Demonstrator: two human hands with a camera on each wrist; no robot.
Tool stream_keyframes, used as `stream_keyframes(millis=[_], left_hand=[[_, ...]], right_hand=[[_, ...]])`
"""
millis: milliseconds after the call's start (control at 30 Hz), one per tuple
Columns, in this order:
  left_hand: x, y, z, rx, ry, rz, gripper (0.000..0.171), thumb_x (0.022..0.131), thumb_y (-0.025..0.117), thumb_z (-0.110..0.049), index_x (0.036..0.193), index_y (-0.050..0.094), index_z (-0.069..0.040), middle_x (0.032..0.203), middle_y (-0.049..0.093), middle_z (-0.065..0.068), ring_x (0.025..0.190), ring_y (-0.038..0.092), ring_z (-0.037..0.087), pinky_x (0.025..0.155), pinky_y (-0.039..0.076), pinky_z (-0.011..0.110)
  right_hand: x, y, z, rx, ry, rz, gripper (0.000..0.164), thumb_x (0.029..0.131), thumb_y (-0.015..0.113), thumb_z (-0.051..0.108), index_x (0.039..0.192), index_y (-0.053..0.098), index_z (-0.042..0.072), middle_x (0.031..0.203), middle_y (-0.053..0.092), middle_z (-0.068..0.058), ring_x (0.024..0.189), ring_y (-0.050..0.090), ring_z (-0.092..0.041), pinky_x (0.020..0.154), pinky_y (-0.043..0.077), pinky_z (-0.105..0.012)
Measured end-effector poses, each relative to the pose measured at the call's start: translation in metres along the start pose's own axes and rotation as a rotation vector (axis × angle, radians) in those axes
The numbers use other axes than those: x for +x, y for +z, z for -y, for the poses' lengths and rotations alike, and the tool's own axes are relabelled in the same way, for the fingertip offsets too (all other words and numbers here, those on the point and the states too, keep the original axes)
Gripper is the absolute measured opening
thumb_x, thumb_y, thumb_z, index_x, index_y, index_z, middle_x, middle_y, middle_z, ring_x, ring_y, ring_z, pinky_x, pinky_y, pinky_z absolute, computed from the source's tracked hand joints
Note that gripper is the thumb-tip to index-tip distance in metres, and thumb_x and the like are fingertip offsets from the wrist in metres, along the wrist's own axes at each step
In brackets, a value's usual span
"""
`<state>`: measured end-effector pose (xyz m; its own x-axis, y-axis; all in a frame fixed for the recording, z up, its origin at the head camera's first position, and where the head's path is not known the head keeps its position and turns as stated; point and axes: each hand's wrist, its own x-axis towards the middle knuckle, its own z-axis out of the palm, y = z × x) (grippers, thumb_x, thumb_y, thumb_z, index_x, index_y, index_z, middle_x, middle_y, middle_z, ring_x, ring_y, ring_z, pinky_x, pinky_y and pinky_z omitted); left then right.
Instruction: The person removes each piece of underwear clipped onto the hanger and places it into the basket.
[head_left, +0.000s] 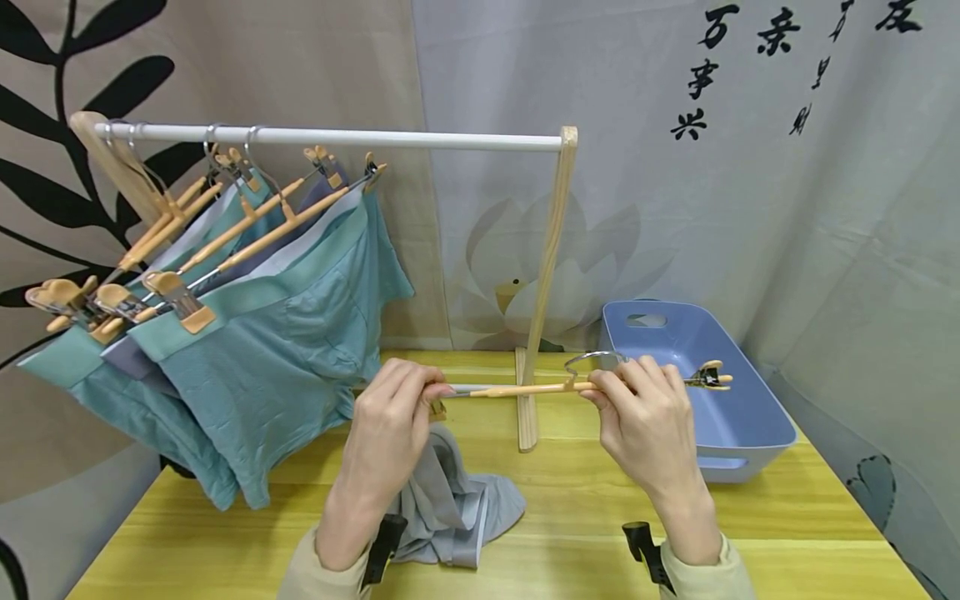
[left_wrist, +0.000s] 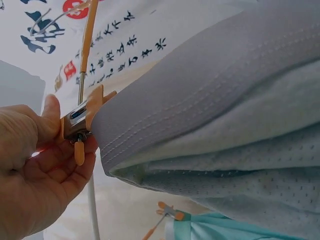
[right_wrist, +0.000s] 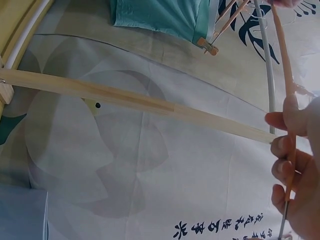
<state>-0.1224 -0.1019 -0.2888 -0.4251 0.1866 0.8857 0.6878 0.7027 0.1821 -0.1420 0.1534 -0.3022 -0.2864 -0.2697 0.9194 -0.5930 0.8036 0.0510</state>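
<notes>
A tan clip hanger (head_left: 525, 390) with a metal hook lies nearly level between my two hands. My left hand (head_left: 390, 425) pinches the clip (left_wrist: 82, 117) at its left end, thumb on one side and fingers on the other. Grey underpants (head_left: 457, 508) hang from that clip by one end of the waistband (left_wrist: 165, 90), below my left hand. Just right of the hook, my right hand (head_left: 648, 417) has its fingers curled round the hanger bar. Beyond it, the right end clip (head_left: 707, 375) carries no cloth.
A rack with a white rail (head_left: 337, 137) and a wooden upright (head_left: 551, 250) stands at the back left. Several teal and purple underpants (head_left: 292, 350) hang from it on clip hangers. A blue basket (head_left: 742, 467) stands behind my right hand on the wooden table (head_left: 600, 542).
</notes>
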Motion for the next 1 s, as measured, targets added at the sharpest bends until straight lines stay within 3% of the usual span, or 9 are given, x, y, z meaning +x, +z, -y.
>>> stream_keyframes(millis=[267,333,433,667,833,1000], left_hand=[[0.0,0.0,0.002,-0.04,-0.006,-0.015,0.025,0.087,0.056,-0.023,0.077,0.065,-0.001,0.07,0.064,0.006,0.067,0.056,0.016,0.059,0.045,0.022],[0.0,0.001,0.003,-0.039,-0.025,0.003,0.017,0.083,0.06,-0.018,0.078,0.066,-0.002,0.071,0.065,0.005,0.067,0.057,0.014,0.058,0.044,0.021],[-0.001,0.001,0.004,-0.045,-0.067,0.055,0.006,0.078,0.067,-0.008,0.081,0.066,-0.003,0.074,0.066,0.005,0.067,0.057,0.012,0.057,0.044,0.02],[-0.004,0.003,0.009,-0.062,-0.118,0.155,0.01,0.079,0.066,-0.008,0.088,0.066,-0.003,0.081,0.067,0.004,0.071,0.055,0.012,0.059,0.044,0.021],[-0.007,0.002,0.009,-0.049,-0.155,0.229,0.018,0.082,0.064,-0.014,0.098,0.066,-0.005,0.09,0.066,0.004,0.08,0.057,0.015,0.065,0.046,0.026],[-0.011,0.0,0.008,0.032,-0.189,0.356,0.036,0.079,0.067,-0.017,0.114,0.06,-0.01,0.094,0.063,0.001,0.083,0.057,0.016,0.068,0.046,0.029]], right_hand=[[0.001,0.0,-0.001,0.0,-0.012,-0.014,0.038,0.094,0.047,0.033,0.074,0.066,0.006,0.06,0.048,-0.003,0.059,0.041,-0.023,0.059,0.028,-0.034],[0.001,-0.001,-0.001,0.0,-0.015,-0.018,0.038,0.094,0.047,0.033,0.074,0.065,0.006,0.06,0.047,-0.003,0.059,0.041,-0.023,0.06,0.028,-0.034],[0.002,-0.001,-0.001,0.001,-0.017,-0.019,0.037,0.094,0.047,0.033,0.074,0.065,0.006,0.06,0.046,-0.004,0.059,0.041,-0.024,0.061,0.028,-0.035],[0.0,0.0,-0.003,-0.007,-0.021,-0.013,0.037,0.094,0.048,0.031,0.072,0.064,0.005,0.061,0.046,-0.005,0.059,0.04,-0.024,0.061,0.027,-0.035],[-0.001,0.0,-0.004,-0.022,-0.015,-0.009,0.04,0.095,0.046,0.032,0.074,0.065,0.004,0.063,0.046,-0.004,0.059,0.039,-0.022,0.061,0.027,-0.035],[-0.002,0.0,-0.006,-0.022,-0.007,0.001,0.038,0.094,0.046,0.032,0.074,0.065,0.005,0.063,0.047,-0.004,0.06,0.04,-0.024,0.062,0.027,-0.036]])
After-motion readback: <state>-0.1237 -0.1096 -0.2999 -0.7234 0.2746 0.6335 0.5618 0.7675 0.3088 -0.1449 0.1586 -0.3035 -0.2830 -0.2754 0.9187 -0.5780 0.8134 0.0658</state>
